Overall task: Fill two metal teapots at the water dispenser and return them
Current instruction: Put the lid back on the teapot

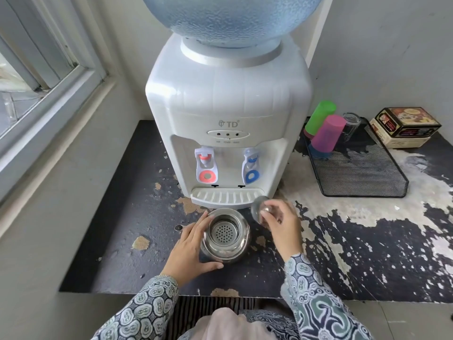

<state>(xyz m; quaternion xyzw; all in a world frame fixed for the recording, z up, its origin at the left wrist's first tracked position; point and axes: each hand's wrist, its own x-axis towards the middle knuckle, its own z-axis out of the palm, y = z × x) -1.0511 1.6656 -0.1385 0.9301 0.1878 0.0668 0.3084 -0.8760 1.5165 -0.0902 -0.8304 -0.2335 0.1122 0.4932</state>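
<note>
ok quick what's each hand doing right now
Left hand: fingers curled round the open teapot, steadying it.
Right hand: pinching the teapot lid by its knob.

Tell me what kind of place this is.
Probably a pantry or drinks corner in a home or small office. A tabletop water dispenser with a big bottle stands on a worn counter by a window, beside a mesh tray of upturned cups.
</note>
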